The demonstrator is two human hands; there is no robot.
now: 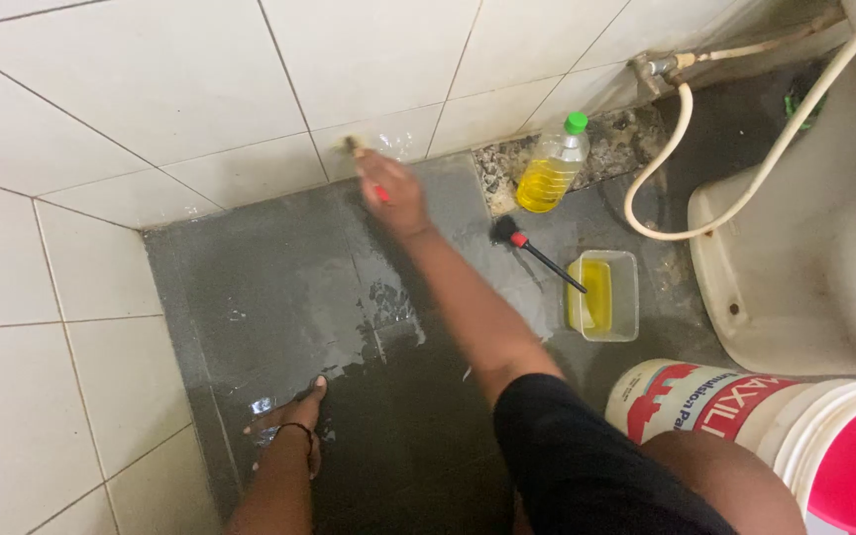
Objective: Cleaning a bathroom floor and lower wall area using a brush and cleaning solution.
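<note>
My right hand (395, 193) reaches forward and grips a small brush with a red handle (380, 192); its bristle end (353, 145) presses against the base of the white wall tile. My left hand (289, 418) lies flat on the wet grey floor (269, 287), fingers spread, a dark band on its wrist. A wet patch shines on the floor between the two hands.
A plastic bottle of yellow liquid (551, 164) stands near the wall. A second black brush (532, 250) leans on a clear tub (603, 295) of yellow liquid. A white hose (681, 134), toilet base (804, 258) and a white bucket (795, 436) crowd the right.
</note>
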